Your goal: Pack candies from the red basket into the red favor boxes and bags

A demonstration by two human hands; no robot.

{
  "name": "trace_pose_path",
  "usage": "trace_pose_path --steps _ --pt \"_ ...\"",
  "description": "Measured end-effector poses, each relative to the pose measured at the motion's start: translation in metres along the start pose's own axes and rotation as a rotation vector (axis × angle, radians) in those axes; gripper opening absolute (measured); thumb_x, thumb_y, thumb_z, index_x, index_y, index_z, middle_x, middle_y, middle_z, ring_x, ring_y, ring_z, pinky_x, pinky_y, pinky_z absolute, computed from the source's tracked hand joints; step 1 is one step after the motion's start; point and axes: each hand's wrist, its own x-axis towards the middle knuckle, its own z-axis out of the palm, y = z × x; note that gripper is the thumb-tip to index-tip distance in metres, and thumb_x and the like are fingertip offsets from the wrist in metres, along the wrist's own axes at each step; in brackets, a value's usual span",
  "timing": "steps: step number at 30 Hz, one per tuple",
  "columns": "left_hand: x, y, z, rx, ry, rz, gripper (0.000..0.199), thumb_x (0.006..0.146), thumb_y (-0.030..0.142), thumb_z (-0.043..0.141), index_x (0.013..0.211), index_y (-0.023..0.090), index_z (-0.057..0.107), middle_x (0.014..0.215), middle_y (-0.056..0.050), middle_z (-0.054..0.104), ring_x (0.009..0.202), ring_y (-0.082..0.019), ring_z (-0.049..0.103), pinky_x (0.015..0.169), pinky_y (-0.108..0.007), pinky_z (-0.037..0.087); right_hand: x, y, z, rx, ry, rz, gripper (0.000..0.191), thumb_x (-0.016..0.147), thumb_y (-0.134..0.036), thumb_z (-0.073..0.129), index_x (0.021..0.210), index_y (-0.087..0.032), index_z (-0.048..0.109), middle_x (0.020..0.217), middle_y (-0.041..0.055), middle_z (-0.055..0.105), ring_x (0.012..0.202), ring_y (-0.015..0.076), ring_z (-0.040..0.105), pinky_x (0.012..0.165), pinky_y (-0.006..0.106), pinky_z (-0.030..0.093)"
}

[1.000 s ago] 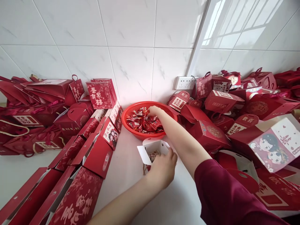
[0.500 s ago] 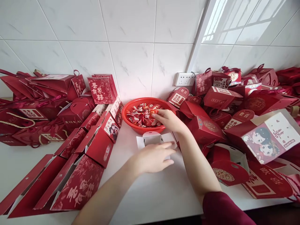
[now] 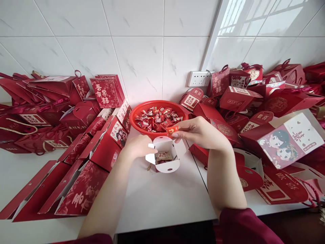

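Note:
Between the thumb and fingers of my right hand (image 3: pixel 199 132) is a small orange-red wrapped candy (image 3: pixel 172 130), held just above the back of an open gift box (image 3: pixel 167 166). My left hand (image 3: pixel 138 147) is closed at the box's left side, with its fingers at the white flap there; the fingertips are partly hidden. White inside, the box stands with its flaps spread. A cream-coloured packet (image 3: pixel 164 156) with red print lies in it, with more wrapped pieces below. Right behind the box, a red plastic basket (image 3: pixel 134 123) holds many red wrapped candies (image 3: pixel 158 118).
Open red boxes (image 3: pixel 106 149) stand in rows on the left, with gift bags (image 3: pixel 48 118) behind them. More red gift boxes (image 3: pixel 236 98) are heaped on the right. A power strip (image 3: pixel 199 79) is against the tiled wall (image 3: pixel 138 64). The white table (image 3: pixel 162 203) has a dark seam right of the box.
My right hand has come from the basket toward the box with the candy. My left hand has moved left off the box's front to its left flap, uncovering the inside.

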Motion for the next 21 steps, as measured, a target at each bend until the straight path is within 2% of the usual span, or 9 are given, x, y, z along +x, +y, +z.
trace_pose_path --steps 6,10,14,16,19,21 --pt "-0.017 0.007 -0.007 -0.022 0.119 0.060 0.022 0.077 0.042 0.055 0.071 0.021 0.058 0.075 0.000 0.066 0.067 -0.017 0.058 0.053 -0.028 0.030 -0.011 -0.011 -0.002 0.011 0.142 -0.067 0.024 0.087 -0.034 0.063 0.104 -0.019 0.071 0.094 0.0053 0.072 0.081 0.0192 0.066 0.074 0.031 0.052" --pt "-0.021 0.009 -0.008 -0.029 0.169 0.084 0.017 0.078 0.038 0.054 0.076 0.022 0.057 0.083 0.000 0.067 0.073 -0.018 0.059 0.056 -0.028 0.034 -0.014 -0.017 -0.003 0.008 0.127 -0.128 0.025 0.090 -0.030 0.059 0.110 -0.019 0.068 0.097 0.0053 0.071 0.085 0.0189 0.065 0.076 0.030 0.051" --pt "-0.018 0.010 -0.006 -0.026 0.175 0.080 0.015 0.080 0.034 0.051 0.080 0.023 0.060 0.090 -0.001 0.069 0.080 -0.020 0.061 0.060 -0.029 0.038 -0.011 -0.019 0.003 -0.031 0.074 -0.118 0.023 0.092 -0.028 0.055 0.111 -0.019 0.066 0.093 0.0041 0.071 0.078 0.0161 0.064 0.071 0.027 0.049" --pt "-0.016 0.009 -0.005 -0.032 0.160 0.059 0.017 0.081 0.033 0.050 0.086 0.024 0.063 0.094 -0.002 0.070 0.084 -0.021 0.063 0.062 -0.029 0.040 -0.008 -0.018 0.009 -0.107 0.009 -0.083 0.021 0.092 -0.026 0.055 0.108 -0.019 0.066 0.088 0.0033 0.071 0.073 0.0147 0.062 0.068 0.026 0.047" --pt "-0.014 0.005 -0.005 -0.040 0.122 0.002 0.022 0.080 0.034 0.051 0.095 0.025 0.066 0.099 -0.003 0.071 0.087 -0.022 0.064 0.063 -0.028 0.041 -0.003 -0.016 0.019 -0.243 -0.267 -0.005 0.020 0.092 -0.024 0.053 0.102 -0.019 0.069 0.078 0.0024 0.070 0.064 0.0135 0.060 0.061 0.025 0.043" --pt "-0.014 0.002 -0.007 -0.053 0.077 -0.029 0.024 0.082 0.036 0.051 0.096 0.025 0.066 0.100 -0.004 0.071 0.086 -0.022 0.065 0.061 -0.028 0.041 -0.001 -0.016 0.022 -0.295 -0.403 0.024 0.023 0.092 -0.022 0.050 0.105 -0.019 0.069 0.081 0.0035 0.070 0.064 0.0145 0.061 0.060 0.026 0.043"
